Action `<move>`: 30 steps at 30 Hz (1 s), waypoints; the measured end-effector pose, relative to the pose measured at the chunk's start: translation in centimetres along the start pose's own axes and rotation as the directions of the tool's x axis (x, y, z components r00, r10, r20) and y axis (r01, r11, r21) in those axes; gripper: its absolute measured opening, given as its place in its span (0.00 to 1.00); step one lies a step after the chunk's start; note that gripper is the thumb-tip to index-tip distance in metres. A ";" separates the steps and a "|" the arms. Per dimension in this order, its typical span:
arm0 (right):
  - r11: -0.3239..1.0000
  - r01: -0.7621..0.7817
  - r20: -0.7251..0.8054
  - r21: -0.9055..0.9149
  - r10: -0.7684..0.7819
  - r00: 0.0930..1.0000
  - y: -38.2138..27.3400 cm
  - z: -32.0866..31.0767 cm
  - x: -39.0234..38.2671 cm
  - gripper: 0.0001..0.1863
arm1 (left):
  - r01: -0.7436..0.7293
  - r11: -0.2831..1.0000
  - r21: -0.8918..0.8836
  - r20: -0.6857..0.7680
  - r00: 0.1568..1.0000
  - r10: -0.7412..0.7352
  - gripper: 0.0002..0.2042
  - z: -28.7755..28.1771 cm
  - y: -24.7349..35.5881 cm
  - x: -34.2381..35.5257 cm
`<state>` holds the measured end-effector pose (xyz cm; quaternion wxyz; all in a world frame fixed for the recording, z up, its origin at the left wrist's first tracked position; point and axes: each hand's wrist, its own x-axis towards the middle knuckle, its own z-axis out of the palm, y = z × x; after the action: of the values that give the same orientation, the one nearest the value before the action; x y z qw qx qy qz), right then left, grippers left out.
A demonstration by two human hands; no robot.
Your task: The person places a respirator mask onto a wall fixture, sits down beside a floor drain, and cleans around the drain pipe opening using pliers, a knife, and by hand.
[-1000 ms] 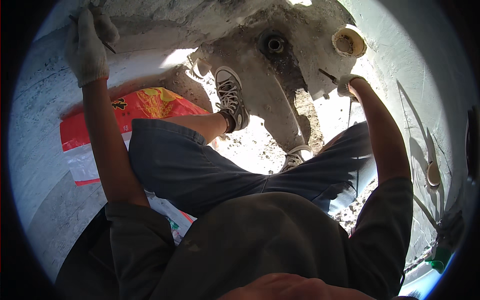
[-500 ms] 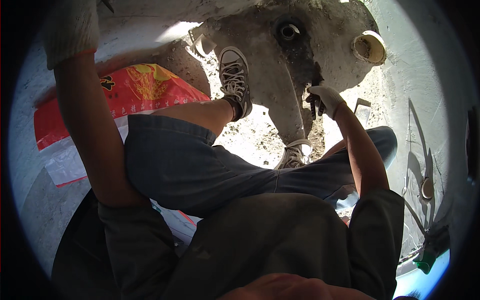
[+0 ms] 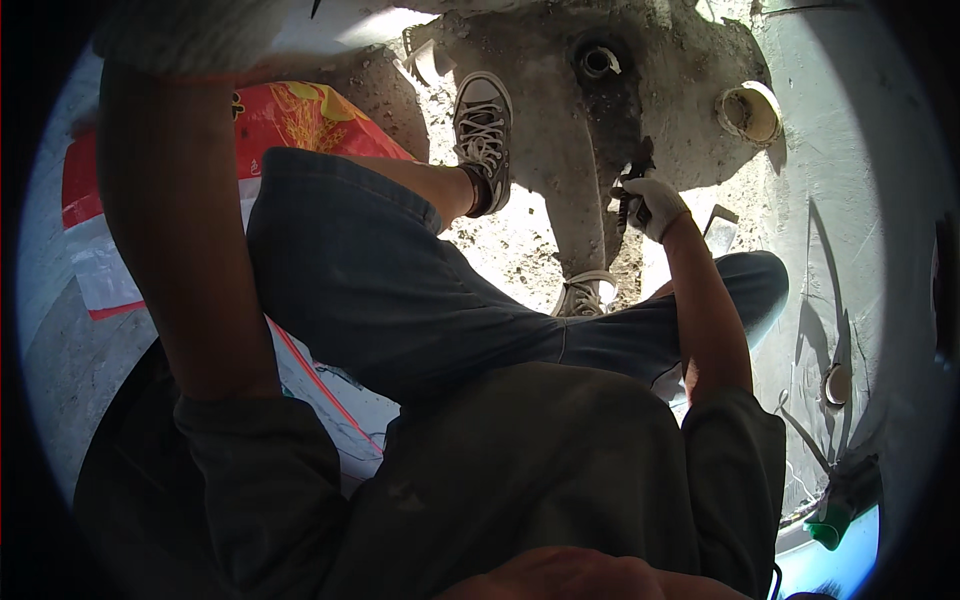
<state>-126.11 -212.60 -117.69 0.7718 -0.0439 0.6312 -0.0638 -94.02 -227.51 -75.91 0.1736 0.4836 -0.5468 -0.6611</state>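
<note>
My right hand [image 3: 660, 208], in a pale work glove, is closed round a dark-handled tool [image 3: 623, 208]. The tool's kind cannot be made out; it is over a dark, wet-looking strip of ground [image 3: 622, 135] between my feet and the right wall. My left hand [image 3: 190, 38], also gloved, is raised at the upper left, close to the view and blurred. Its fingers run out of the frame, so its grip is hidden. A small dark pointed tip [image 3: 316, 9] shows beyond it at the top edge.
A dark ringed pipe opening [image 3: 598, 63] lies at the far middle. A pale pipe end [image 3: 750, 112] sticks up beside the grey right wall [image 3: 835, 150]. A red and white sack [image 3: 90, 190] lies left of my leg. My sneakers [image 3: 483, 130] stand on the rubble.
My left hand has swung right and nearer the view, blurring. My right hand has shifted slightly down in the picture, still gripping the tool. The whole view has moved a little.
</note>
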 end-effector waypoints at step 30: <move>0.911 0.095 -0.084 -0.402 -0.140 0.987 -1.1 -0.9 1.0 0.11 | -0.682 0.255 0.685 0.723 0.678 -0.131 0.11 27.4 -7.9 -4.3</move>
<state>-126.82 -213.80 -118.71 0.7053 -0.2334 0.6691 0.0167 -112.33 -206.38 -82.80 -0.2203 0.1054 -0.9256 -0.2891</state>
